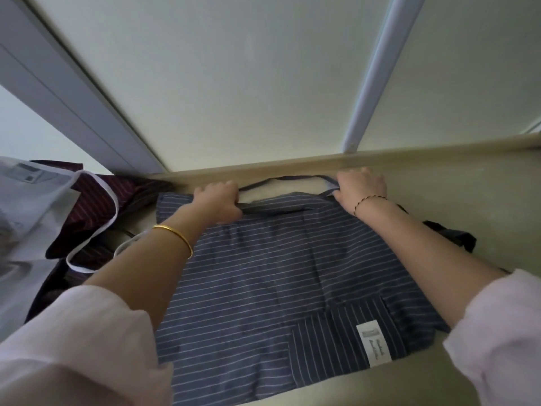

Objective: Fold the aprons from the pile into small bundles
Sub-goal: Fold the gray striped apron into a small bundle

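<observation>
Two hands reach to the far edge of a blue striped apron (263, 273) spread flat on the beige counter (468, 183). The left hand (218, 202) has its fingers curled round the top hem. The right hand (361, 186) grips the opposite top corner, where the neck strap (292, 178) joins. A white label (374, 342) shows on the near pocket. A pile of maroon striped aprons (96, 197) lies to the left, touching the blue one.
</observation>
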`<state>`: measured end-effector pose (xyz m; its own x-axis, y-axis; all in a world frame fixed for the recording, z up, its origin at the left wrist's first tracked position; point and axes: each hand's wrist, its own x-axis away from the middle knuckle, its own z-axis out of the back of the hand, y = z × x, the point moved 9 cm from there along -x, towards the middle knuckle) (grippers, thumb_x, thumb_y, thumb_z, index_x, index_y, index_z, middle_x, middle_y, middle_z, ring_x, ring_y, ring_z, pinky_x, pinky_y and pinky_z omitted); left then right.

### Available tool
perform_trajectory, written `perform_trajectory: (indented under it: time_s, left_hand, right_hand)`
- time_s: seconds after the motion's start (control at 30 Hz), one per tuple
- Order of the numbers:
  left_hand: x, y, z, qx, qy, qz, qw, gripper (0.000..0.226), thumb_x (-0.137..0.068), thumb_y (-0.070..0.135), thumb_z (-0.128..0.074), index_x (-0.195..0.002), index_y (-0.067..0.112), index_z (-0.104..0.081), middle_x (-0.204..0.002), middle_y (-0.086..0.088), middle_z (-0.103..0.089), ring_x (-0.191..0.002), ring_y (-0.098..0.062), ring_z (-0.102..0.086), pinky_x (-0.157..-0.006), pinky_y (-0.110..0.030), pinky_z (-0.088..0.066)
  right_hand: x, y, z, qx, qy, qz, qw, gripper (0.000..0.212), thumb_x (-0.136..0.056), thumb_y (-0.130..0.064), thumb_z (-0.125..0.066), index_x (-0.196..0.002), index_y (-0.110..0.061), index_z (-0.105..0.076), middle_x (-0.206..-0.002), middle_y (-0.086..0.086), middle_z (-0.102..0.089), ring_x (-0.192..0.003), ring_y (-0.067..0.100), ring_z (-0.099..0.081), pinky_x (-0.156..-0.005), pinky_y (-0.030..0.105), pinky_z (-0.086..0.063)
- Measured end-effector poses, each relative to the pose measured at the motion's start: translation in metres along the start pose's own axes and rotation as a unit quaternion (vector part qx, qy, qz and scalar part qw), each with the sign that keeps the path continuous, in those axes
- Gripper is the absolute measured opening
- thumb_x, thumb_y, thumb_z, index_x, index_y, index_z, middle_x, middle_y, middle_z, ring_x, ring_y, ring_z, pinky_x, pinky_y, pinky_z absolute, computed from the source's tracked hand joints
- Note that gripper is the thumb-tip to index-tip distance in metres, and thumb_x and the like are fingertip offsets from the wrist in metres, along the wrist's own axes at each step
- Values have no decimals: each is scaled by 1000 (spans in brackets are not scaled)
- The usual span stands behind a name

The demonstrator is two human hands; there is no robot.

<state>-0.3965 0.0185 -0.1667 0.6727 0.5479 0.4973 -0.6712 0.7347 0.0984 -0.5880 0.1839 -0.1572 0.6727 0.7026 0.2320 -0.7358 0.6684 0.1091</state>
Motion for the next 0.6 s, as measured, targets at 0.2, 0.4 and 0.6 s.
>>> perform_trajectory:
  time_s: [0.2,0.4,0.6]
  left_hand:
    - [19,52,23,-14,204,-169,964,18,-85,29,-55,-101,22,-53,-106,3,-51,-106,-19,-46,-95,-34,-38]
    - [4,66,-25,4,52,-151,987,45,-89,43,-59,-124,16,-51,-124,-3,-50,-114,-23,-48,-94,-37,-45]
    - [-1,45,-36,-70,-37,-84,993,43,-90,47,-56,-116,14,-51,-111,-5,-57,-98,-25,-54,-84,-38,-47]
  right_hand:
    - [-16,4,1,-127,66,-20,989,13,-94,-18,-53,-98,-12,-64,-98,5,-57,-82,22,-54,-64,31,-47]
    - [-19,41,4,-510,6,-109,854,15,-80,-7,-68,-79,-15,-56,-80,3,-59,-70,18,-55,-70,34,-49]
    - [-11,73,4,-624,126,-214,741,7,-90,-6,-59,-93,-8,-53,-84,11,-63,-55,13,-59,-57,23,-55]
